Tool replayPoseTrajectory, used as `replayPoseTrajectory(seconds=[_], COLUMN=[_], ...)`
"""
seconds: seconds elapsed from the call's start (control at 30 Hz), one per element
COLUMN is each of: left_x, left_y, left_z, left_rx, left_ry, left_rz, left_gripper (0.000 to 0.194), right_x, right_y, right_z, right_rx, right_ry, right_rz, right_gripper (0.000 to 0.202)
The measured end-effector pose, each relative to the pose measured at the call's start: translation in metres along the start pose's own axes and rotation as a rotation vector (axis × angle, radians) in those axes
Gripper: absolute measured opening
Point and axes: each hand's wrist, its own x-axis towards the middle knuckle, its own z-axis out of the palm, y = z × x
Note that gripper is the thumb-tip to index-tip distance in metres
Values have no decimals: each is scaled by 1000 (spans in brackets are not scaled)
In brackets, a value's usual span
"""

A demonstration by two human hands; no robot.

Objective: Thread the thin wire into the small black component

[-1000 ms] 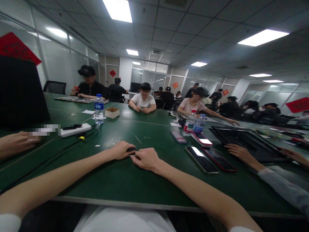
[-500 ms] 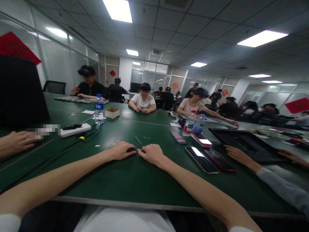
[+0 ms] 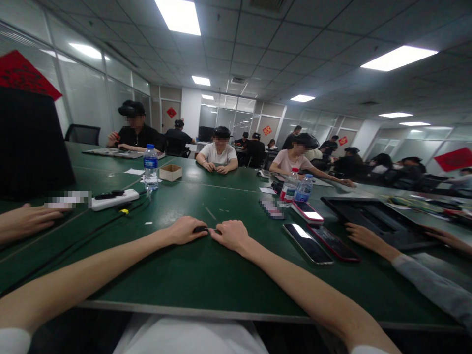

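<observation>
Near the middle of the green table (image 3: pixel 155 275), my left hand (image 3: pixel 184 230) is closed, its thumb and fingers pinching a small slim black object (image 3: pixel 200 229). Close beside it, fingertips almost touching, my right hand (image 3: pixel 232 235) is curled around a dark piece (image 3: pixel 218 231) of which little shows. A thin light line bridges the gap between the two dark parts. Whether they are one object I cannot tell; the fingers cover most of it. Both forearms rest over the table's front edge.
To the right lie a phone (image 3: pixel 308 244), a red-edged phone (image 3: pixel 337 243) and bottles (image 3: pixel 303 189). Another person's hand holds a black frame (image 3: pixel 379 221). On the left are a power strip (image 3: pixel 115 199), a water bottle (image 3: pixel 150 167), a small box (image 3: pixel 170 172) and another person's hand (image 3: pixel 27 223).
My hands have barely moved; a thin line now shows between them. The black frame at right has shifted slightly, and the arm of the person in pink across the table has drawn back a little.
</observation>
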Motion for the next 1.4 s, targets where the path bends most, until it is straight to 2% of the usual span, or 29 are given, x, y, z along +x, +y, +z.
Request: replayPoseTrajectory(seconds=[0.7,1.4], left_x=[0,-1], left_y=[-3,0], left_z=[2,0], left_rx=[33,3], left_ry=[-21,-15], left_rz=[9,0], left_gripper=[40,41], right_x=[-3,-2], right_y=[-1,8], right_z=[1,13], right_rx=[-4,83], right_ry=[111,263], right_rz=[-14,-124], right_gripper=[59,49])
